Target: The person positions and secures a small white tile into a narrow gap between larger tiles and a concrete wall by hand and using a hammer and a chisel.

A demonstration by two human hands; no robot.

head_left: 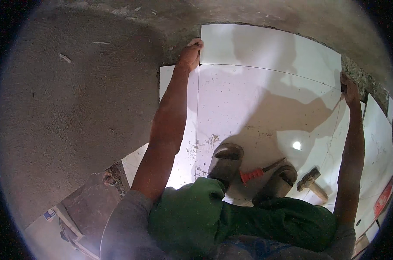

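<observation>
A long white floor tile (265,48) lies along the foot of the wall, beyond a larger white tile (235,99) and parted from it by a thin dark joint line. At its left end my left hand (191,54) grips the short edge with curled fingers. My right hand (350,89) has hold of the opposite end, near the corner; its fingertips are partly hidden in shadow. Both arms stretch far forward. Close to my feet lie a chisel with a red grip (253,175) and a hammer with a wooden handle (312,185).
Rough grey mortar (84,95) covers the ground at left. A bare wall (291,15) bounds the far side, with a rubble-filled gap (366,80) at right. My sandals (228,158) stand on the tiles. A red tool (383,200) lies at the right edge.
</observation>
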